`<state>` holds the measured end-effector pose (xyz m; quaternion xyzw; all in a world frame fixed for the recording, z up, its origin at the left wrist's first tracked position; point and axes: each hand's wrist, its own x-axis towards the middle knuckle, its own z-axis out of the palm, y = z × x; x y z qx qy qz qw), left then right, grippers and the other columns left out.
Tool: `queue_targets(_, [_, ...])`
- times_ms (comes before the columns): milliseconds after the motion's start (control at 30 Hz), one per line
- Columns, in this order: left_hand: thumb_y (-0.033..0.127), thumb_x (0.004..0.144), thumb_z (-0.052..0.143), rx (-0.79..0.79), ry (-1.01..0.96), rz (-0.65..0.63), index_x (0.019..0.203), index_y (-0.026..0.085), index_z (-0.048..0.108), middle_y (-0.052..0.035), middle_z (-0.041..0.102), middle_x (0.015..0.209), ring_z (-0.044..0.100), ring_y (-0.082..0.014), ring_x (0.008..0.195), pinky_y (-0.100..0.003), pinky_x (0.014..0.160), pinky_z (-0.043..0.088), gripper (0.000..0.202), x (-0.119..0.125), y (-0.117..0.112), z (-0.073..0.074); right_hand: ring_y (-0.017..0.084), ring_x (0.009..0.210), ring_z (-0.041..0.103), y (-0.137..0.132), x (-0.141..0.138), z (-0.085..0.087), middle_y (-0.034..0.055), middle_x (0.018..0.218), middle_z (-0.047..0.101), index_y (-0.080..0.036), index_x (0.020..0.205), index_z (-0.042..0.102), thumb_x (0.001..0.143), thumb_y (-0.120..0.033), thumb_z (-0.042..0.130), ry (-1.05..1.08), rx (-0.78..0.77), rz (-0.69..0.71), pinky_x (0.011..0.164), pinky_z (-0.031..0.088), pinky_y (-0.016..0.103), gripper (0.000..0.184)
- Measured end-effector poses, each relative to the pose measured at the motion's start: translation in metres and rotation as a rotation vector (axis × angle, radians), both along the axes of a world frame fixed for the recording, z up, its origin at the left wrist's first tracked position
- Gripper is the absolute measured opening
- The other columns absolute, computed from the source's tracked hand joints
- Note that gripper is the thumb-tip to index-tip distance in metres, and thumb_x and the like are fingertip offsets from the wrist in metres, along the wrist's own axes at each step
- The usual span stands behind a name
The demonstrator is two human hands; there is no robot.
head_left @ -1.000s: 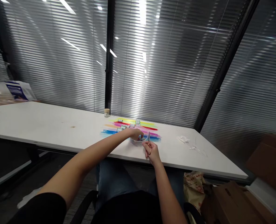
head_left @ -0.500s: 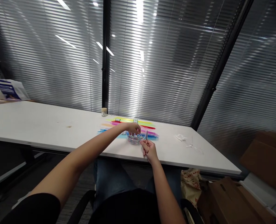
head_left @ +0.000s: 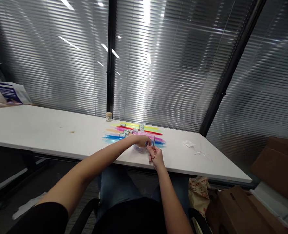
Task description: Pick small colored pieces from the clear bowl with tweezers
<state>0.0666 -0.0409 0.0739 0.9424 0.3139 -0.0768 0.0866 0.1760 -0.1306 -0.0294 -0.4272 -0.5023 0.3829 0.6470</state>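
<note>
A small clear bowl (head_left: 140, 149) holding colored bits sits on the white table (head_left: 48, 130), in front of bundles of bright straws (head_left: 134, 133) in yellow, pink, red and blue. My left hand (head_left: 142, 140) curls over the bowl's rim, fingers closed on a small piece I cannot make out. My right hand (head_left: 154, 155) is just right of the bowl, gripping a pair of scissors (head_left: 153, 145) with the blades pointing up.
A small cork-lidded jar (head_left: 108, 116) stands behind the straws. Crumpled clear plastic (head_left: 194, 148) lies to the right. A blue-and-white box (head_left: 11, 93) is at the far left. Cardboard boxes (head_left: 241, 208) and a printed bag (head_left: 199, 191) sit on the floor to the right. Blinds close off the back.
My left hand has shifted slightly over the bowl, and my right hand with the scissors has moved closer to it. The camera has tilted a little.
</note>
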Motion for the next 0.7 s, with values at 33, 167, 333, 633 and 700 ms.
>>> queue_targets(33, [0.02, 0.07, 0.063, 0.002, -0.003, -0.011, 0.103, 0.027, 0.069, -0.002, 0.071, 0.1, 0.061, -0.018, 0.087, -0.025, 0.076, 0.046, 0.034, 0.001, 0.0, 0.0, 0.006, 0.028, 0.036, 0.0, -0.001, 0.0, -0.0095, 0.041, 0.041, -0.019, 0.068, 0.049, 0.073, -0.058, 0.067, 0.008, -0.004, -0.025, 0.03, 0.022, 0.018, 0.043])
queue_targets(167, [0.021, 0.071, 0.062, 0.003, -0.013, -0.032, 0.097, 0.029, 0.07, 0.0005, 0.071, 0.092, 0.061, -0.0171, 0.082, -0.024, 0.074, 0.047, 0.029, 0.003, 0.004, 0.0, 0.009, 0.029, 0.041, 0.003, -0.002, 0.0, -0.0086, 0.04, 0.041, -0.02, 0.066, 0.048, 0.075, -0.057, 0.063, -0.003, -0.018, -0.12, 0.031, 0.025, 0.019, 0.041])
queue_targets(333, [0.013, 0.066, 0.061, -0.009, 0.061, -0.058, 0.098, 0.024, 0.072, -0.0012, 0.072, 0.095, 0.062, -0.0173, 0.081, -0.024, 0.071, 0.048, 0.036, -0.007, 0.01, 0.011, 0.009, 0.03, 0.043, 0.005, -0.002, -0.004, -0.0078, 0.038, 0.043, -0.021, 0.064, 0.048, 0.077, -0.05, 0.062, 0.001, -0.013, -0.195, 0.035, 0.031, 0.02, 0.035])
queue_targets(633, [0.006, 0.056, 0.059, 0.002, 0.237, -0.091, 0.114, 0.029, 0.066, -0.0031, 0.068, 0.11, 0.063, -0.0217, 0.087, -0.028, 0.072, 0.05, 0.063, -0.012, 0.01, 0.012, 0.01, 0.03, 0.044, 0.004, -0.001, -0.003, -0.0076, 0.04, 0.045, -0.021, 0.065, 0.049, 0.076, -0.047, 0.064, 0.071, 0.005, -0.202, 0.035, 0.03, 0.02, 0.032])
queue_targets(700, [0.008, 0.058, 0.059, -0.042, 0.185, -0.09, 0.113, 0.03, 0.066, -0.0022, 0.068, 0.11, 0.063, -0.0203, 0.086, -0.027, 0.073, 0.05, 0.06, -0.008, 0.008, 0.005, 0.009, 0.03, 0.044, 0.004, 0.0, -0.003, -0.0074, 0.041, 0.045, -0.021, 0.064, 0.049, 0.076, -0.047, 0.063, 0.083, 0.011, -0.196, 0.035, 0.031, 0.02, 0.033])
